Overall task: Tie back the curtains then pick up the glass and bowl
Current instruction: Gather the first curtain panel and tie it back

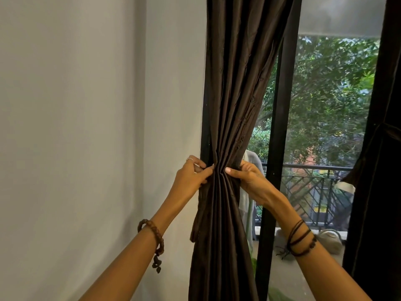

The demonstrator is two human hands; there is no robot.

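Curtain (234,127) hung at the window's left edge, toward 12 o'clock from the person, and it was gathered into a narrow waist. To tie it well, the folds should stay squeezed while the band goes tight around them, I think. Left hand (191,177) pinched the bundle at its 9 o'clock side with what seemed a tie strip (196,216); right hand (245,177) held its grip closed at 3 o'clock. Glass and bowl were not visible.
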